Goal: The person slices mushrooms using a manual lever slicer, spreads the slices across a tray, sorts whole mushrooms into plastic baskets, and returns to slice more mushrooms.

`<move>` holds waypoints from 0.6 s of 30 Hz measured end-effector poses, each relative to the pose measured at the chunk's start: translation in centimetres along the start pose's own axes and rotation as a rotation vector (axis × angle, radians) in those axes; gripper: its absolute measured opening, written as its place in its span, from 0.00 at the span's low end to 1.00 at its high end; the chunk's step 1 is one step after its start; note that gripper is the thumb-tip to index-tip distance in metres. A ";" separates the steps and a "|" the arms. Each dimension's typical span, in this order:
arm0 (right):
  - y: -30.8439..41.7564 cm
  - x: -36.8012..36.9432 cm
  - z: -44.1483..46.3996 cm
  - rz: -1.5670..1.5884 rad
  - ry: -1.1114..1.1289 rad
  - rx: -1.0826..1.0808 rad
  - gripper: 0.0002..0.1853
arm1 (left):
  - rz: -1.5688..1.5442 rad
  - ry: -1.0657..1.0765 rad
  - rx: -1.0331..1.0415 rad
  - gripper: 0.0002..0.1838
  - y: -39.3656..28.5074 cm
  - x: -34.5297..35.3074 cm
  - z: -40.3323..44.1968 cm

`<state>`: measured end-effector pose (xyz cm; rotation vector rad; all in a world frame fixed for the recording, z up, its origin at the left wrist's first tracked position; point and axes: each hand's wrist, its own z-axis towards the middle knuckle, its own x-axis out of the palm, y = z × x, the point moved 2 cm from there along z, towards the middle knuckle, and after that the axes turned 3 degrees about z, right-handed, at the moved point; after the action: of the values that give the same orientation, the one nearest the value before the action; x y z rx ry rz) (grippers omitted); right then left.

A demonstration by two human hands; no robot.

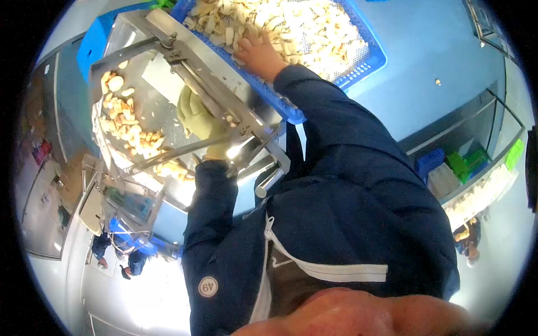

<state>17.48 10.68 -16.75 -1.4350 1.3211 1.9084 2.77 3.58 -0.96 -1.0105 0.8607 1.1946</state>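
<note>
My left hand (pixel 195 115), in a pale yellow-green glove, is inside the metal frame of a machine (pixel 210 92), over its tray. Its fingers look extended, partly behind a bar, beside a white board (pixel 168 78). Pale, tan-edged pieces (pixel 134 133) lie along the tray's left side. On the right, my bare right hand (pixel 256 53) rests among pale sliced pieces (pixel 302 28) in a blue perforated basket (pixel 376 53). Its fingers are apart, with the tips partly hidden by the slices.
The basket stands against the machine, on a blue surface (pixel 426 33). A metal handle (pixel 272 182) projects near my jacket. At right are blue and green containers (pixel 459 165). Other people (pixel 134 263) are at lower left, and another person (pixel 469 238) is at far right.
</note>
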 end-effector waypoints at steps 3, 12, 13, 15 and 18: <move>-1.1 1.1 -5.4 0.022 0.060 -0.186 0.21 | -0.152 -0.006 -0.081 0.19 -0.9 -0.9 0.6; -10.8 -7.3 -13.7 -0.147 0.237 0.535 0.18 | -0.072 0.030 -0.037 0.21 -0.4 -0.5 0.4; -10.3 -7.6 -13.9 -0.224 0.160 0.552 0.19 | -0.070 0.031 -0.040 0.21 -0.4 -0.4 0.4; -8.1 -7.8 -14.4 -0.376 0.009 0.586 0.21 | -0.093 0.037 -0.103 0.20 -0.9 -0.6 0.5; -4.6 -4.1 -15.8 -0.096 0.106 0.427 0.21 | -0.088 0.107 -0.127 0.20 -1.6 -1.5 0.6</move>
<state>30.70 0.09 -15.44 -1.3609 1.5618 1.3952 4.11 3.56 0.94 -1.2129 0.8228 1.1401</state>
